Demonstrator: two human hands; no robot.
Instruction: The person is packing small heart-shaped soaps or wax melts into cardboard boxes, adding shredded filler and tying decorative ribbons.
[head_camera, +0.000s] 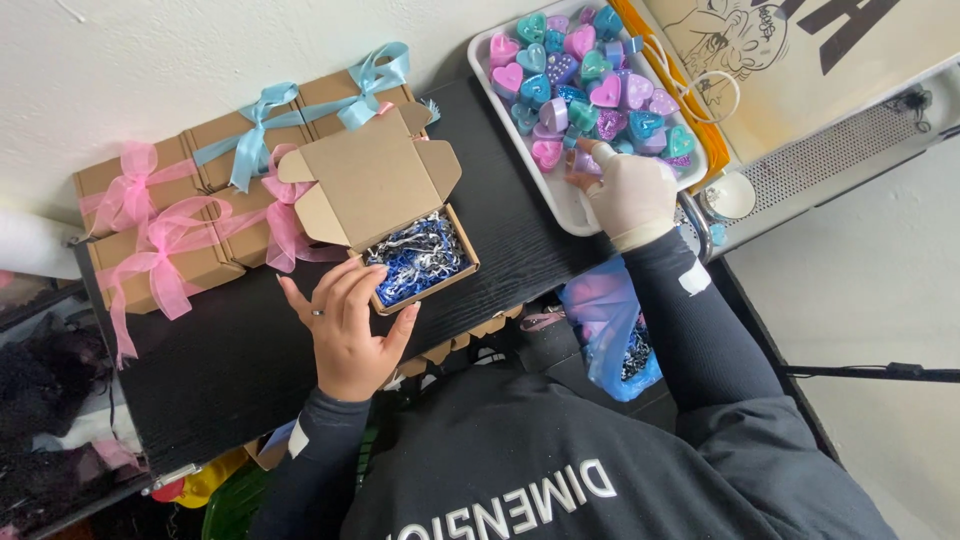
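**Picking a heart from the tray for the open box**

Dark wood-grain tabletop (250, 360) is filling the middle of my view, pushed up against a pale wall, and I am watching both hands working over it from above.

My left hand (348, 325) is bare, wearing a ring, and it is resting with fingers spread and open against the near corner of the open cardboard box (385, 215); it is steadying the box, not gripping it. The box lid is standing up and the well is holding blue and silver shredded paper (415, 258), with no heart in it that I can see.

My right hand (628, 192), in a pale glove, is reaching into the white tray (560, 205) at the table's far right. Its fingertips are closing around a small purple heart (582, 163) at the tray's near edge; I judge it pinched but not yet lifted clear.

So the picking step is in hand, I think. The next move is calling for a lift clear of the tray rim and a carry leftwards to the shred, set down gently so the nest is not flattened.

Around this, the tray is holding heart pieces in pink, teal and purple. Closed kraft boxes are sitting along the wall: pink-ribboned boxes (150, 235) at the left, blue-ribboned boxes (300, 105) beyond the open one. A cream printed bag (800, 50) is lying at top right, and a blue plastic bag (610, 330) is hanging below the table edge.
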